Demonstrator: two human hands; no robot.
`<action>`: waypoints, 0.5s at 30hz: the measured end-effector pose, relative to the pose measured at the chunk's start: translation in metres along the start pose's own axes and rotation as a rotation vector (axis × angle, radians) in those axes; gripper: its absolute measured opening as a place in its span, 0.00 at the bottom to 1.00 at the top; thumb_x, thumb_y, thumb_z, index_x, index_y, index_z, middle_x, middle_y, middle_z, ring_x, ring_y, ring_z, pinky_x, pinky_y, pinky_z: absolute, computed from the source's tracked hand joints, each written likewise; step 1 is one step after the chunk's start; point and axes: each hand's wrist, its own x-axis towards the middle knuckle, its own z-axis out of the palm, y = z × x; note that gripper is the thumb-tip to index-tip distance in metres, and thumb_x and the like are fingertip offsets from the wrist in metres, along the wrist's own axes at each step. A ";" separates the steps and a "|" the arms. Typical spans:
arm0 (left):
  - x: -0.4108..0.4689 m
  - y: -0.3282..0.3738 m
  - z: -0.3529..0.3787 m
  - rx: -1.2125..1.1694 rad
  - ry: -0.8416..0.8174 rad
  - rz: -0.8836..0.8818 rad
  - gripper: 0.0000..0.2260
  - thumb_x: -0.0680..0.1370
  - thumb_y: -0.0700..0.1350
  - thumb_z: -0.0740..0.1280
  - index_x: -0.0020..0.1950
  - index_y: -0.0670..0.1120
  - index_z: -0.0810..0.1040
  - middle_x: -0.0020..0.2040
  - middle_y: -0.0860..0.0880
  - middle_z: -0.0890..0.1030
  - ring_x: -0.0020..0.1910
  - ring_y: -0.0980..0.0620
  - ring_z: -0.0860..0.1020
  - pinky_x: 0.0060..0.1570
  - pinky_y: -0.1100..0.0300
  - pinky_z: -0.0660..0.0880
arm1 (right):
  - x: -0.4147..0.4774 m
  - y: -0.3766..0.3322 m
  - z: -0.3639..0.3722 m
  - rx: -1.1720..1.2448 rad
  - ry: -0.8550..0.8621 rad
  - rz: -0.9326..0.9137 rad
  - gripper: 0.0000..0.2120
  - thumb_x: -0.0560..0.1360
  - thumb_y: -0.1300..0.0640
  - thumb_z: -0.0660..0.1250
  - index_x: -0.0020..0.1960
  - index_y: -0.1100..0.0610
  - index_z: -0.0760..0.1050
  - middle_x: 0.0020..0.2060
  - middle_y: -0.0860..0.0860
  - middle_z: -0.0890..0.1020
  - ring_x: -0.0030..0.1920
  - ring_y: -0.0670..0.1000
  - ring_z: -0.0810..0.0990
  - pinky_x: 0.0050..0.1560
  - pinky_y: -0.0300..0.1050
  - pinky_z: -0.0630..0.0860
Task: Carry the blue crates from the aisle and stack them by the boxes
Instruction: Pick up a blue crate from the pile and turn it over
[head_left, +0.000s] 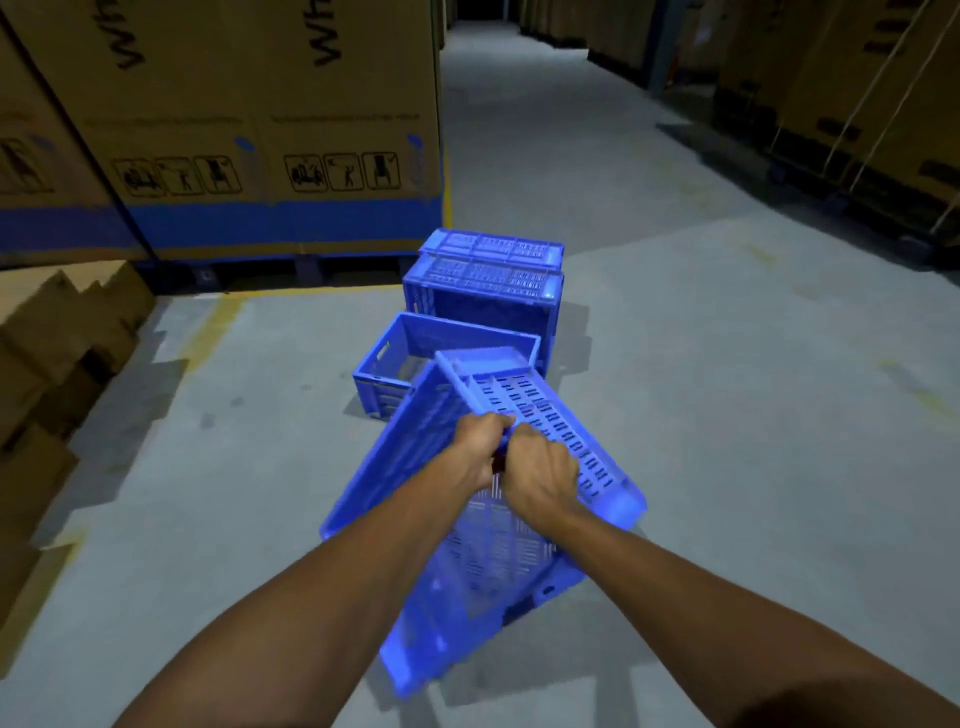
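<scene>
Warehouse aisle, dim light, grey concrete floor with scuffs and faded yellow line paint along the left edge. Big cardboard boxes with a blue band and handling pictograms stand at left on a dark pallet base; smaller brown cartons piled at far left. More tall boxes line the right side, roped.

Left hand and right hand are side by side, fingers clenched on the edge of a blue crate, held tilted, bottom and slotted side facing up, off the floor as far as I can tell.

Just ahead: an open crate upright on the floor, behind it two upturned stacked crates, near the box corner.
</scene>
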 end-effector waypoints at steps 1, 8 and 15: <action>-0.020 0.019 0.002 -0.029 0.002 -0.018 0.04 0.78 0.36 0.64 0.46 0.43 0.77 0.36 0.44 0.77 0.31 0.49 0.75 0.27 0.63 0.73 | -0.006 -0.005 -0.030 -0.041 -0.003 -0.018 0.13 0.79 0.60 0.59 0.63 0.59 0.70 0.59 0.57 0.80 0.60 0.60 0.79 0.55 0.53 0.74; -0.162 0.186 0.026 -0.057 -0.051 -0.065 0.07 0.79 0.35 0.60 0.44 0.41 0.75 0.30 0.45 0.78 0.23 0.51 0.77 0.22 0.63 0.75 | -0.026 -0.053 -0.285 -0.135 -0.168 -0.124 0.19 0.75 0.42 0.63 0.55 0.56 0.77 0.55 0.57 0.82 0.55 0.60 0.80 0.46 0.48 0.72; -0.310 0.350 0.047 0.196 -0.402 -0.121 0.10 0.81 0.37 0.57 0.43 0.41 0.75 0.28 0.45 0.80 0.25 0.49 0.79 0.28 0.57 0.80 | -0.035 -0.073 -0.511 -0.049 -0.070 -0.051 0.14 0.71 0.49 0.65 0.51 0.56 0.81 0.49 0.58 0.84 0.50 0.60 0.83 0.47 0.47 0.78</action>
